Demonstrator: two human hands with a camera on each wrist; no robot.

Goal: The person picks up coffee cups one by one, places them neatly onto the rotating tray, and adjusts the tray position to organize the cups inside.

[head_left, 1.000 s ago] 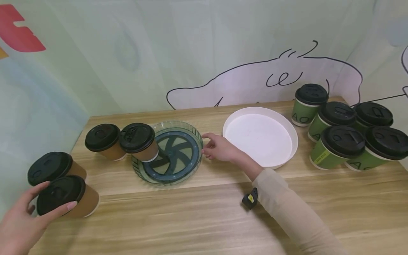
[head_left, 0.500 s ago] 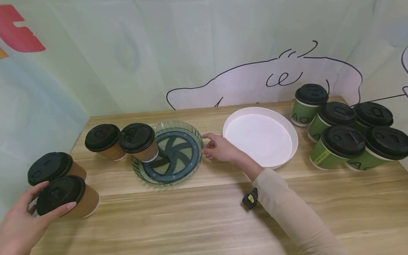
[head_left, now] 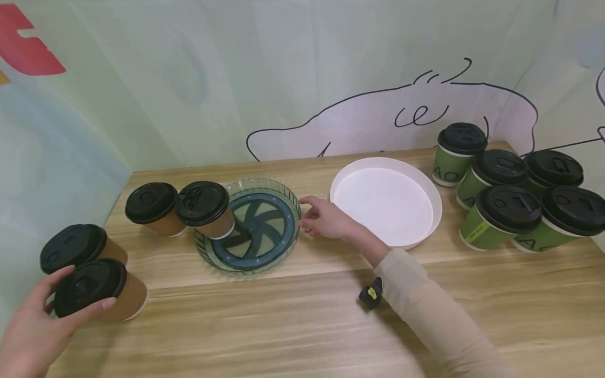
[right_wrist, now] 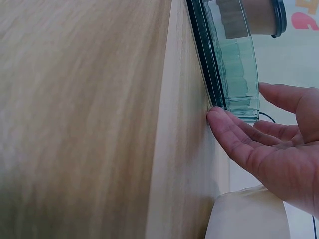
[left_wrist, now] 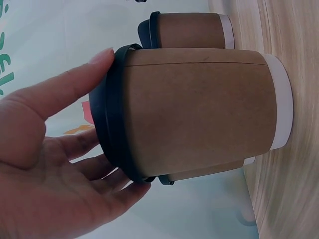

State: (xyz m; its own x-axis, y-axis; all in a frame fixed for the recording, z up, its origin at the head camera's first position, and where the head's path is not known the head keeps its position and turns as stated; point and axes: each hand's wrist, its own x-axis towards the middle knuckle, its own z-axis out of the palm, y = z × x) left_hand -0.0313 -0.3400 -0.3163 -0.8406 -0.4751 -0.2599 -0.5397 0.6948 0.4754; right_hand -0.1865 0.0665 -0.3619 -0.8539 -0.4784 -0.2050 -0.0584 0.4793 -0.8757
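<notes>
My left hand (head_left: 42, 320) grips a brown paper coffee cup (head_left: 129, 298) by its black lid, thumb on one side and fingers on the other, as the left wrist view shows. This cup stands upright on the table. My right hand (head_left: 326, 219) touches the outer wall of a clear green round tray (head_left: 283, 257) with its fingertips, the fingers loosely bent and not closed round it. Inside the tray is a dark spoked disc (head_left: 255, 231). A second brown cup (head_left: 219, 226) stands over the tray's left part.
Two more brown cups, a rear one (head_left: 163, 223) and a left one (head_left: 115, 252), stand near the left side. Right of my right hand lies a white round tray (head_left: 383, 202). Several green cups (head_left: 487, 231) with black lids cluster at the right. A printed curtain (head_left: 212, 79) hangs behind the table.
</notes>
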